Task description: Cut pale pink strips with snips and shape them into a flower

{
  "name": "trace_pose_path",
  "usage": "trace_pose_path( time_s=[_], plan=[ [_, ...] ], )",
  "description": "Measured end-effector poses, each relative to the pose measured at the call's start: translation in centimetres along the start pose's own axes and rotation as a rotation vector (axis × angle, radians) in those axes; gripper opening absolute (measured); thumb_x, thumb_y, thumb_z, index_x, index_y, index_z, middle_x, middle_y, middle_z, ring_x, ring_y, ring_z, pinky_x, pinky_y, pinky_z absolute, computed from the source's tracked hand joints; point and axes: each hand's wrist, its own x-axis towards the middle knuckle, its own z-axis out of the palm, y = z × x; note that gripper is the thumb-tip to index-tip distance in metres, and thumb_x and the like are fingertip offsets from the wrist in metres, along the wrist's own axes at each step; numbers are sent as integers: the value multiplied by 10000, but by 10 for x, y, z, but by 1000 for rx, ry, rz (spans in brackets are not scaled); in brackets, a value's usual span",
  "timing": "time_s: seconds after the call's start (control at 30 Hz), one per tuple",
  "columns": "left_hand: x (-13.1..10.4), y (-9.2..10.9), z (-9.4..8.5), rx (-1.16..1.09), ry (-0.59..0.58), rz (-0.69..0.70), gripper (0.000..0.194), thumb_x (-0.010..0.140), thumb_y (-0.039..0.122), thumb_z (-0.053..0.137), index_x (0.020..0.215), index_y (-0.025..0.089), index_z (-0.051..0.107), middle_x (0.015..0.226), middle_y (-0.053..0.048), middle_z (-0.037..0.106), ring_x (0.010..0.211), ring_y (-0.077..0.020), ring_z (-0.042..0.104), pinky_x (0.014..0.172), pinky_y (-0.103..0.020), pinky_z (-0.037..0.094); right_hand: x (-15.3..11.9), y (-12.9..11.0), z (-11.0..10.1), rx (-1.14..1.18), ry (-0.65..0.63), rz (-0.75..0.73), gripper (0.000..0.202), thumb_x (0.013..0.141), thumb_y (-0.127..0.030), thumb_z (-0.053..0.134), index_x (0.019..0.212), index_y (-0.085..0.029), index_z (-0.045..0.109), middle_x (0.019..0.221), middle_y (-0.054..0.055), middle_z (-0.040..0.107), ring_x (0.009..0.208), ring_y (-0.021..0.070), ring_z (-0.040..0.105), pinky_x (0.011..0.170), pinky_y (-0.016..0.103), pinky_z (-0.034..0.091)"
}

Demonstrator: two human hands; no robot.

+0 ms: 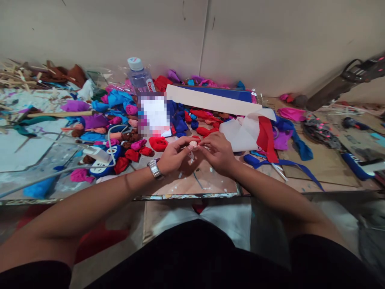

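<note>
Above the table's front part, a small pale peach rosette (193, 143) of crumpled fabric or paper sits at the fingertips of both hands. My left hand (173, 155), with a metal watch on its wrist, pinches it between thumb and fingers. From the right, my right hand (219, 153) meets it, its thumb and fingers closed on a thin pale strand beside the rosette. The strand's ends are hard to make out. Just beyond my left hand lies a red crumpled bundle (158, 143); translucent white sheet material (240, 134) lies beyond my right hand.
Colourful fabric bundles cover the table's left and middle. A clear bottle (140, 78) stands behind a blurred-out phone-like object (155, 114). A white charger (98, 153) with cable lies left. Blue ribbon (303, 168), red strips (266, 138) and a dark tool (337, 86) are right.
</note>
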Motion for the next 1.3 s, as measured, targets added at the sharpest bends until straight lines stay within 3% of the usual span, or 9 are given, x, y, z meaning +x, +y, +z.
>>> trace_pose_path(
  time_s=[0.27, 0.47, 0.67, 0.8, 0.97, 1.17, 1.3],
  plan=[
    [2, 3, -2, 78, -68, 105, 407, 1012, 499, 656, 1300, 233, 766, 1264, -107, 758, 1161, -231, 695, 1057, -393, 521, -2, 3, 1, -1, -10, 45, 138, 1004, -395, 704, 1000, -260, 734, 979, 46, 787, 951, 252, 662, 910, 455, 482],
    [2, 7, 0, 145, -88, 151, 440, 998, 491, 676, 1338, 221, 750, 1247, -123, 760, 1138, -243, 694, 1036, -399, 541, -3, 3, 3, 1, -21, 71, 173, 1000, -427, 696, 965, -259, 722, 960, 51, 777, 949, 259, 658, 908, 457, 482],
    [3, 5, 0, 155, -77, 143, 413, 997, 511, 671, 1258, 208, 779, 1188, -116, 761, 1066, -227, 692, 992, -371, 536, -3, 5, 4, 7, -16, 43, 187, 1003, -408, 707, 1123, -270, 749, 1098, 60, 794, 1028, 260, 681, 952, 456, 490],
    [4, 2, 0, 160, -72, 154, 401, 983, 495, 698, 1256, 214, 783, 1190, -114, 759, 1091, -229, 685, 1001, -374, 533, -2, 4, 2, 20, -13, 21, 150, 1012, -373, 695, 1105, -278, 764, 1101, 58, 801, 1032, 258, 692, 956, 462, 505],
    [3, -1, 3, 42, -20, 39, 520, 906, 492, 797, 1342, 221, 714, 1181, -97, 752, 1021, -211, 703, 865, -338, 568, -2, 3, 2, 31, -23, 35, 145, 1010, -386, 685, 1054, -265, 753, 1025, 66, 783, 995, 266, 680, 924, 464, 507],
    [4, 1, 4, -45, 75, -34, 426, 783, 481, 907, 1034, 171, 761, 974, -70, 771, 804, -169, 698, 710, -291, 572, -3, 5, 3, 34, -32, 32, 152, 1011, -399, 680, 1060, -270, 744, 1037, 61, 789, 988, 268, 688, 917, 461, 507],
    [4, 4, 4, -47, 96, -54, 432, 814, 517, 873, 1068, 180, 782, 994, -80, 786, 781, -170, 706, 675, -285, 563, -2, 5, 2, 26, -10, 50, 155, 997, -422, 709, 1037, -278, 748, 1019, 51, 798, 967, 268, 691, 911, 462, 504]
  ],
)
